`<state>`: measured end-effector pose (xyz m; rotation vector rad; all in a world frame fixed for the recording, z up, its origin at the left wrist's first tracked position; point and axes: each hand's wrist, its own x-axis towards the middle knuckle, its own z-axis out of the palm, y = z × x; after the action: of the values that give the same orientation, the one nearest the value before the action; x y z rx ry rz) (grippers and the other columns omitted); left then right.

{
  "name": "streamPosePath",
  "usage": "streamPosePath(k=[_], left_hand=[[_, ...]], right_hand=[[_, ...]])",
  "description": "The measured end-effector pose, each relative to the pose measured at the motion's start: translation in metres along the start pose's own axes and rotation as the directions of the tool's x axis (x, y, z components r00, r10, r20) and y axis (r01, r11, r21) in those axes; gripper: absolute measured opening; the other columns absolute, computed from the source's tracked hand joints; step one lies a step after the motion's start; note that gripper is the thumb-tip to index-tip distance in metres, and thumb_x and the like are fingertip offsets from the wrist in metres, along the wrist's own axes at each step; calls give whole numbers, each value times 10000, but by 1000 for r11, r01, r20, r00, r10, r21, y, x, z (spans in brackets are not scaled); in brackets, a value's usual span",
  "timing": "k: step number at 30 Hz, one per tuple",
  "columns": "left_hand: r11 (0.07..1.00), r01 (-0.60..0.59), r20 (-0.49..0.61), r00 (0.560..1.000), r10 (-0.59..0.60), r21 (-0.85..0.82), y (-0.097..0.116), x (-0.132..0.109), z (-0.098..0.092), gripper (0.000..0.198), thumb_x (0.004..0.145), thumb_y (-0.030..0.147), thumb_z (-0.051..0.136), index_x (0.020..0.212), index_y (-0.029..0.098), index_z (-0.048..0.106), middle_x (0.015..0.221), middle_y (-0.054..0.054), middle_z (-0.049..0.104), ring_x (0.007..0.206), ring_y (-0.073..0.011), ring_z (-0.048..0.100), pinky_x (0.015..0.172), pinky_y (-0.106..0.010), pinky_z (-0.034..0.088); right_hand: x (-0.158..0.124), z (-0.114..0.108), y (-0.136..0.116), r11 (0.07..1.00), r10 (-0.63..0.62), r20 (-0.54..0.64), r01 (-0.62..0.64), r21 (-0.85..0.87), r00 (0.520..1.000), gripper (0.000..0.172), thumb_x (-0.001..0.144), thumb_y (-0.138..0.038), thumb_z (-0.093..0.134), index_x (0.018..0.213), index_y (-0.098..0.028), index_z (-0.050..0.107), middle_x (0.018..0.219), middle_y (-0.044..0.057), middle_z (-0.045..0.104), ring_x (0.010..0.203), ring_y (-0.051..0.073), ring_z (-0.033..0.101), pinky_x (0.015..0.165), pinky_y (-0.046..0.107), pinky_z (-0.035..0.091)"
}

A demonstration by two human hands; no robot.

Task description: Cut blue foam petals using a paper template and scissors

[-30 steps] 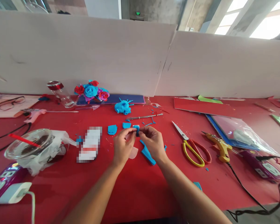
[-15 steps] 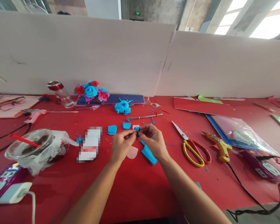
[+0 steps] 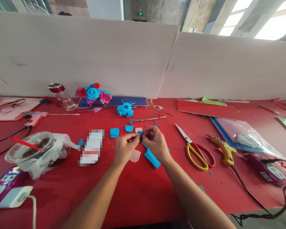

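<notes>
Between the fingertips of both hands is a small piece of blue crepe paper (image 3: 139, 133), its lower part hidden by the fingers. My left hand (image 3: 125, 147) pinches it from the left, and my right hand (image 3: 154, 141) pinches it from the right. Under my right hand lies a folded blue paper strip (image 3: 152, 159). A pink paper petal (image 3: 135, 156) is beside my left fingers. Two cut blue petals, one of them nearer (image 3: 114, 132) and one farther (image 3: 129, 128), lie just beyond my left hand. Behind them sits a cluster of blue paper flowers (image 3: 125, 109).
Scissors (image 3: 195, 149) and a yellow glue gun (image 3: 225, 149) lie to the right. At the left are a phone (image 3: 91, 148), a drink cup (image 3: 30, 148) and a pink glue gun (image 3: 35, 118). A paper bouquet (image 3: 93, 93) and a bottle (image 3: 63, 97) stand by the white partition (image 3: 85, 57).
My right hand has shifted very slightly, its fingers turning a little at the blue paper. My left hand stays almost still, and nothing on the table has moved.
</notes>
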<state>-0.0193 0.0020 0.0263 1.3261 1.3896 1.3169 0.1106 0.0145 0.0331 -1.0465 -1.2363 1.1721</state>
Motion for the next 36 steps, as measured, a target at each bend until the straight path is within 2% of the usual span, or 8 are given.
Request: streamPosePath(k=[4,8,14,20,23,26,30,36], left_hand=[[1000,-5,21,1000,6,-11,2,-1,-1,214,740,373,658,807,194,755,677,-29,716,634,-167,635,587,-244,471],[999,28,-30,999,-28,-15,3,-2,-1,179,712,340,678,771,185,746,638,-22,700,607,-162,632,573,-241,466],[951,131,-58,987,-153,-279,4,2,0,203,677,337,704,777,161,724,675,-24,702,583,-150,634,617,-268,501],[934,148,-93,978,-188,-324,0,7,-3,242,672,364,706,774,144,714,661,-24,688,582,-138,615,637,-271,501],[970,97,-103,987,-122,-221,-2,4,-3,249,708,385,679,810,160,716,678,-27,688,627,-156,622,640,-268,492],[999,-34,-114,993,31,-25,1,-1,0,210,747,384,649,813,196,717,736,-41,705,693,-182,633,673,-280,488],[971,-234,-145,960,239,52,6,-8,6,189,787,340,626,933,234,684,941,-67,717,889,-217,650,819,-323,482],[959,-276,-102,954,281,59,-4,-15,13,231,835,270,589,1064,254,611,1036,-96,699,991,-235,653,856,-350,489]], right_hand=[[1,0,0,999,5,8,-5,31,1000,206,649,-181,595,819,-213,483,692,-43,564,618,104,545,591,232,455],[0,2,-1,1000,4,26,-5,29,1000,208,651,-183,599,822,-214,485,689,-41,554,621,105,535,600,234,447],[1,-3,-4,980,42,24,-46,193,999,220,652,-217,649,824,-215,512,732,-28,568,673,112,535,637,239,438],[7,-13,-6,964,35,-51,-20,264,998,206,655,-204,656,829,-206,546,719,-41,544,632,94,502,608,228,413],[6,-10,-6,979,18,-52,-7,203,999,202,667,-183,630,858,-201,567,707,-43,553,625,92,503,598,221,409],[2,-2,-3,991,28,-9,-27,134,1000,218,675,-180,606,892,-195,597,684,-40,563,634,106,529,623,237,436],[-1,3,0,979,72,11,-73,189,997,207,698,-239,627,899,-190,638,751,-10,627,695,129,588,735,285,483],[-1,3,-2,962,108,12,-108,250,994,281,675,-345,737,901,-198,657,789,7,641,719,136,592,716,266,496]])
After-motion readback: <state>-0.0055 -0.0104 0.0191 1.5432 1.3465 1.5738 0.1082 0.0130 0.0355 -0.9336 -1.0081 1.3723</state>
